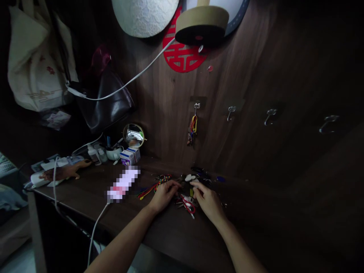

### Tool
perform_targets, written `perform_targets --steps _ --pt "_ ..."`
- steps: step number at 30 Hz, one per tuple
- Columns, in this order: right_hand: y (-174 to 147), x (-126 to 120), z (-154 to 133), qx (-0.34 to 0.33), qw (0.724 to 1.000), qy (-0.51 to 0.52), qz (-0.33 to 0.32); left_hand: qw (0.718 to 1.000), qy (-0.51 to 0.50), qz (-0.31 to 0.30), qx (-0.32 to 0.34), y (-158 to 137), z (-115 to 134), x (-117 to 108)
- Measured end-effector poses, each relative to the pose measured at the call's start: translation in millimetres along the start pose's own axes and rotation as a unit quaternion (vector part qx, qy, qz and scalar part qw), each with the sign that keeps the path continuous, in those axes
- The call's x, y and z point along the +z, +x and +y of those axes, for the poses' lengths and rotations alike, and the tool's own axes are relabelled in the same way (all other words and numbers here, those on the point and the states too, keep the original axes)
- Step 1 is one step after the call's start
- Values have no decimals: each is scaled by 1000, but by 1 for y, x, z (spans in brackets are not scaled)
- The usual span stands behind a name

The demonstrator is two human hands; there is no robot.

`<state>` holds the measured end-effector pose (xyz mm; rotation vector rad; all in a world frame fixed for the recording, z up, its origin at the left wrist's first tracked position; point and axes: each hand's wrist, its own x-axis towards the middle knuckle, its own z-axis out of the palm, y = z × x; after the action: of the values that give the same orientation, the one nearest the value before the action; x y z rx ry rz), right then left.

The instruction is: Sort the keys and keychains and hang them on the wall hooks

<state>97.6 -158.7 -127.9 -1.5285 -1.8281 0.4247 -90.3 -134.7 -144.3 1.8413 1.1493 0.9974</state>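
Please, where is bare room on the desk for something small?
Bare wood shows between the animal figure and the phone, and in front of the red cord. Far right, past the blue disc, looks free too, but dark. Crowded: around the left hand and right hand, with small trinkets, and the back left, with bottles, boxes and mirror.

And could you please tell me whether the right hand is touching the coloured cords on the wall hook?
Apart. In the head view, the coloured cords hang from the wall hook, well above the right hand, with wall visible between.
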Motion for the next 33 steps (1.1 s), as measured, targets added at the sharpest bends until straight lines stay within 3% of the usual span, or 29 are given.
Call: perform_targets --steps 7,12,18,23,27,30,33 --pt "-4 8 6 -40 998 -42 12 990 -97 106 -3 0 -1 -2" --pt "-6 8 4 -110 992 -60 27 979 -86 184 3 0 1 -10" --pt "-10 6 -4 -178 976 -119 -23 978 -50 204 -9 -1 2 -13" --pt "-7 8 -1 -159 984 -81 -1 990 5 139 21 -2 2 -10" --pt "-4 8 -1 -79 995 64 -7 995 57 28 78 -5 6 -9" --pt "-2 7 -3 -8 979 203 -31 985 111 -56 119 -7 9 -7" --pt "-1 7 -4 33 947 316 -43 973 154 -97 143 -8 11 -6"
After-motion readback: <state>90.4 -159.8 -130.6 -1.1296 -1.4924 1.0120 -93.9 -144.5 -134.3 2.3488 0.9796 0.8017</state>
